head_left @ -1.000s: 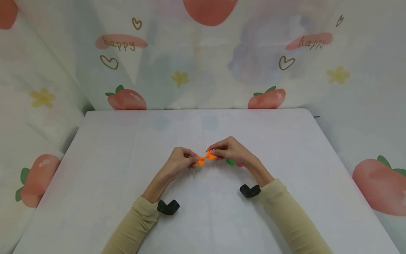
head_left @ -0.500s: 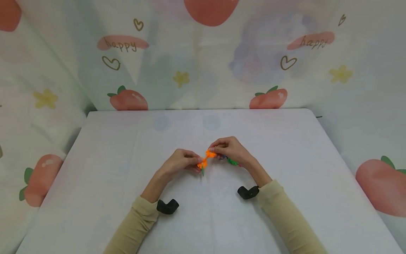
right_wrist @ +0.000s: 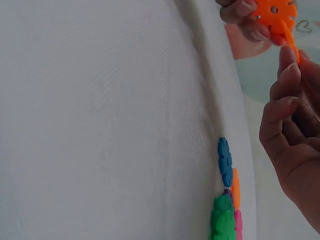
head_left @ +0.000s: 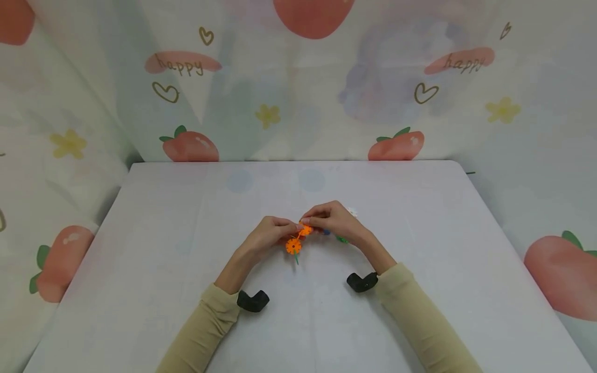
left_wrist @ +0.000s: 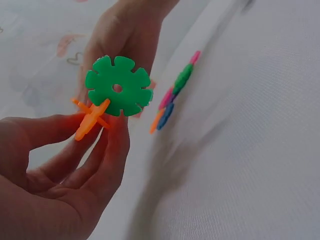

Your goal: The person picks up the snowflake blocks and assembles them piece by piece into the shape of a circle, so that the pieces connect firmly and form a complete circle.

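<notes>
Both hands meet over the middle of the table at a small joined chain of plastic snowflake building discs. In the head view, one orange disc (head_left: 293, 246) hangs toward the front with a green disc (head_left: 296, 258) edge-on below it. The left hand (head_left: 269, 237) pinches the chain by an orange piece, also seen in the left wrist view beneath the toothed green disc (left_wrist: 118, 82). Fingertips of the right hand (head_left: 339, 223) pinch another orange disc (head_left: 306, 230), which shows edge-on in the right wrist view. The fingertips of the two hands almost meet.
Loose discs lie on the white table (head_left: 186, 207) beneath and behind the right hand: a blue disc (right_wrist: 225, 162), green discs (right_wrist: 223, 220), an orange disc (right_wrist: 236, 189) and a pink disc (right_wrist: 238, 225). A white disc (head_left: 353, 212) lies beyond the right hand. Printed cloth walls surround the table.
The left hand has shifted right and its fingertips have come up beside the right hand's. The lower orange disc with the green one has swung downward and now faces the head camera.
</notes>
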Tool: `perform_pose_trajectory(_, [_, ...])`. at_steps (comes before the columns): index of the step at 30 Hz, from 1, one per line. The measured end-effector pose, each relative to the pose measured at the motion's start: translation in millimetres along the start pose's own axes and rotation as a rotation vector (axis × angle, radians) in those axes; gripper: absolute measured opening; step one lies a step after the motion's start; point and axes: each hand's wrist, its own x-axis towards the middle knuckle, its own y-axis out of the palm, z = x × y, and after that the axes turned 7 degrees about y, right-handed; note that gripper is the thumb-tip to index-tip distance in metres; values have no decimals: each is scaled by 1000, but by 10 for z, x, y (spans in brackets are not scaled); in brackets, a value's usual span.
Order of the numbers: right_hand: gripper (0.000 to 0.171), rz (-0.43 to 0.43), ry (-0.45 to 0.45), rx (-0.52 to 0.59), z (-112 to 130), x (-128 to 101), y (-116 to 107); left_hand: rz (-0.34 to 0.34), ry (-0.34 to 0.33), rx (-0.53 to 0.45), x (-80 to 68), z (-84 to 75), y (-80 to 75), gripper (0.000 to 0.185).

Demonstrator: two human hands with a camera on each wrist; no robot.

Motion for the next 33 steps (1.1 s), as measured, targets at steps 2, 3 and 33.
perform_pose_trajectory(2, [24, -4, 2, -1, -10, -12, -13, -10, -5, -5, -4, 4, -5, 29])
perform_pose_trajectory(3, [24, -9, 0, -6, -21, -18, -23, -15, -10, -8, -7, 5, -9, 29])
perform_pose_trajectory(33, [26, -144, 36, -491, -145, -137, -130, -63, -44, -117, -45, 17, -73, 28])
